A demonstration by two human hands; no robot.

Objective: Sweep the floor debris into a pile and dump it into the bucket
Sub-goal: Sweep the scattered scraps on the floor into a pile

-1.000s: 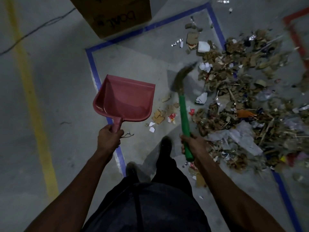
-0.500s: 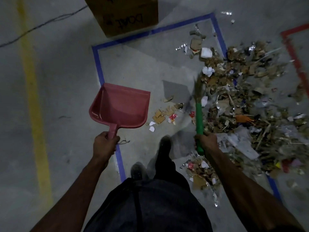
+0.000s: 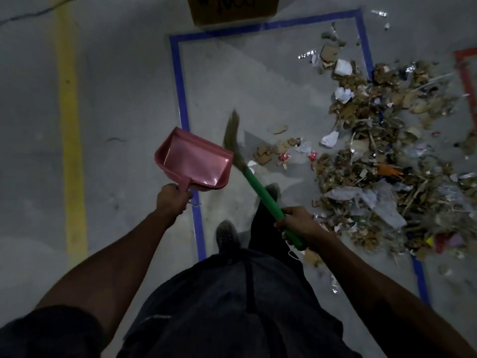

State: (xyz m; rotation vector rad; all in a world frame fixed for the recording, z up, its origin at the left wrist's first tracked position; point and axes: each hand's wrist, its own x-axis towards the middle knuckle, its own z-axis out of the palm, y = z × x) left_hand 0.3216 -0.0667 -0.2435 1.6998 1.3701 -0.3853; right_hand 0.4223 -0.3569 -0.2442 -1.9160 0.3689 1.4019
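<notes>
My left hand (image 3: 172,198) grips the handle of a pink dustpan (image 3: 193,161), held above the floor with nothing in it. My right hand (image 3: 296,223) grips the green handle of a short broom (image 3: 260,189). The blurred bristles (image 3: 231,130) point up and left, just right of the dustpan. A wide debris pile (image 3: 387,156) of cardboard scraps, paper and foil covers the floor to the right. Smaller scraps (image 3: 273,151) lie near the broom. No bucket is in view.
A cardboard box (image 3: 232,9) stands at the top edge. Blue tape (image 3: 180,99) outlines a rectangle on the grey floor, a yellow line (image 3: 69,112) runs down the left, and red tape (image 3: 467,73) marks the far right. My shoes (image 3: 227,235) stand by the blue tape.
The broom has swung left, away from the debris pile, so its bristles now sit beside the dustpan. My left hand keeps the dustpan at about the same place.
</notes>
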